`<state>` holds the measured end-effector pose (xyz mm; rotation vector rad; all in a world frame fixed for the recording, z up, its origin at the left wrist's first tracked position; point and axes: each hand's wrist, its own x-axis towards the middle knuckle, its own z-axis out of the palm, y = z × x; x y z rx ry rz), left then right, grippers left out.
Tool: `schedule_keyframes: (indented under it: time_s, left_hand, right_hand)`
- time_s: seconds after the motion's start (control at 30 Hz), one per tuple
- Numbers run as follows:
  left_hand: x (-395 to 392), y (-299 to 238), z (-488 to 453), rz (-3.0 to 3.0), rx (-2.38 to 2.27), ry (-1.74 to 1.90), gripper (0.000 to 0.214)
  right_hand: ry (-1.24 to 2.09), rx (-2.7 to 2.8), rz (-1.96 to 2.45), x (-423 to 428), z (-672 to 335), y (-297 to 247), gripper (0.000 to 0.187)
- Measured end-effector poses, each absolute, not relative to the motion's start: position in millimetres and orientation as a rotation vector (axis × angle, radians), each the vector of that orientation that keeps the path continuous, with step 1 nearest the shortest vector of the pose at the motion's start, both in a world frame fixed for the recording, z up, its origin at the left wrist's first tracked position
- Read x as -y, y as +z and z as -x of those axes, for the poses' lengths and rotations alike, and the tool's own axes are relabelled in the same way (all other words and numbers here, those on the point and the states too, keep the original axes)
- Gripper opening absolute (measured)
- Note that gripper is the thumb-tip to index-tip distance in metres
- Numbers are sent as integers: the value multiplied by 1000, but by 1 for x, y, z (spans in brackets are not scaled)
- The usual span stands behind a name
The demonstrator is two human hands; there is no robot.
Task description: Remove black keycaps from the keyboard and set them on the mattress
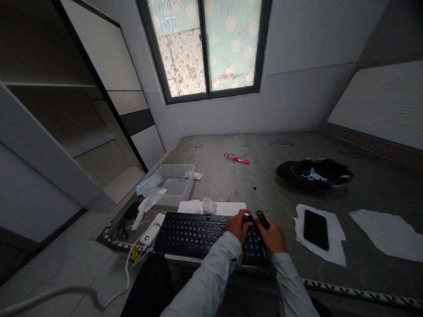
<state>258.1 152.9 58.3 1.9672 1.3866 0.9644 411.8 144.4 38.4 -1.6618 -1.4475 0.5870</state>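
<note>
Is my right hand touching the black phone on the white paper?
Apart. The head view shows a strip of grey surface between your right hand and the white paper under the black phone.

The right hand [275, 237] holds a dark object [262, 219] over a keyboard [190, 232]

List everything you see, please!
keyboard: 1, black, front centre
small object: 1, black, right hand
phone: 1, black, right
papers: 2, white, right
cap: 1, black, behind phone
red object: 1, red, far middle
bin: 1, clear, left
box: 1, white, beside keyboard
thick cable: 1, white, lower left
window: 1, dark frame, far wall
cabinet: 1, white, black, left
surface: 1, grey, underneath
small clutter: several, mixed, around keyboard
trouser leg: 1, black, bottom
left hand: 1, grey sleeve, keyboard
right hand: 1, grey sleeve, keyboard
</note>
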Motion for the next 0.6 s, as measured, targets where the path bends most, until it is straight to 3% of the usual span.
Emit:
schedule_keyframes:
  time_s: [0.6]
  left_hand:
    - [-157, 52, -258, -1961, -1339, 985, 35]
  right_hand:
    - [690, 1438, 1688, -146, -414, 37, 52]
